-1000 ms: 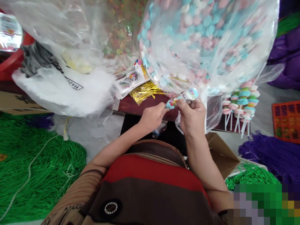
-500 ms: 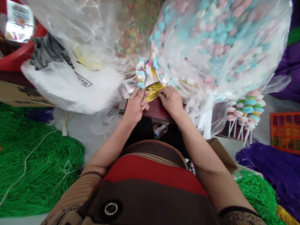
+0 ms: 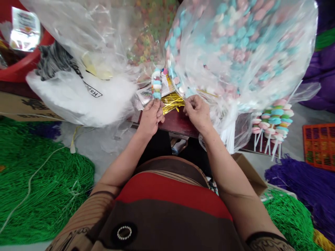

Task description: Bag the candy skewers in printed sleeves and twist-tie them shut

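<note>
My left hand [image 3: 151,116] pinches the lower end of a marshmallow skewer [image 3: 156,85]. Blue, white and orange pieces are stacked in it, upright, under what looks like a clear wrapper; the stick is hidden by my fingers. Beside that hand, on the dark red table [image 3: 180,123], lies a loose pile of gold twist ties [image 3: 171,103]. My right hand [image 3: 197,111] is at the right end of the pile, thumb and fingertips pressed together. Whether a tie is between them is too small to tell.
A big clear bag of pink, blue and white marshmallows [image 3: 243,42] stands at the right back. White sticks [image 3: 228,134] and finished skewers [image 3: 277,120] sit right. A white-filled bag [image 3: 104,101] and a red tub [image 3: 26,64] are left. Green cord bundles [image 3: 47,184] flank me.
My right hand has drawn away from the twist ties, a little to the right. My left hand keeps its hold on the skewer, nearly still. The view has shifted slightly.
</note>
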Tool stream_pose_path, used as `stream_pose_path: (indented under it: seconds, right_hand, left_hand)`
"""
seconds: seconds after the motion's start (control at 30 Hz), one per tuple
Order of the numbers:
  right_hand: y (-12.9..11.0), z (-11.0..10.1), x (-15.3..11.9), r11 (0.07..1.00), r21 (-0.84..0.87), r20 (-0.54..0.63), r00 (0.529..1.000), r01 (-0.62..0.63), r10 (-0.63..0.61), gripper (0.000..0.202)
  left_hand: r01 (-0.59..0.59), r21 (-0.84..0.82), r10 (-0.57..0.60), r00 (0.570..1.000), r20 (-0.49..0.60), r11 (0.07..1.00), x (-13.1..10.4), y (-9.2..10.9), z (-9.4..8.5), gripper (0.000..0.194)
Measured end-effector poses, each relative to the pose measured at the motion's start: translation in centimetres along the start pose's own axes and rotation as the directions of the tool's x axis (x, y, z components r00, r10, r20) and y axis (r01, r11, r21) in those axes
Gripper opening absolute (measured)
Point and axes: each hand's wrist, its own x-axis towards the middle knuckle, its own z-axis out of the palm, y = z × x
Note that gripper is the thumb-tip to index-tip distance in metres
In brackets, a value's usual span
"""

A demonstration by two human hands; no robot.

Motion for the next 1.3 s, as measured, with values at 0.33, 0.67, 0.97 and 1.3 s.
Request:
stream_pose_path:
  seconds: [0.33,0.67,0.97,1.3]
  right_hand:
    - [0.2,1.9,2.9,0.906,-0.382,0.165,0.978,0.183,-0.128,0.021]
    - [1.3,1.1,2.8,0.943,-0.286,0.087,0.984,0.173,-0.154,0.016]
    - [1.6,2.2,2.7,0.917,-0.327,0.140,0.971,0.229,-0.192,0.026]
    - [0.6,2.5,2.8,0.937,-0.308,0.156,0.980,0.164,-0.120,0.019]
  left_hand:
    - [0.011,0.074,-0.010,1.000,-0.015,0.997,-0.3,0.0,0.6,0.037]
    - [0.012,0.048,-0.012,1.000,0.001,0.999,-0.2,-0.1,0.4,0.036]
    - [0.032,0.049,-0.031,0.999,-0.018,0.998,-0.2,0.0,0.5,0.036]
    - [0.008,0.051,-0.008,1.000,-0.003,0.999,-0.2,-0.1,0.4,0.035]
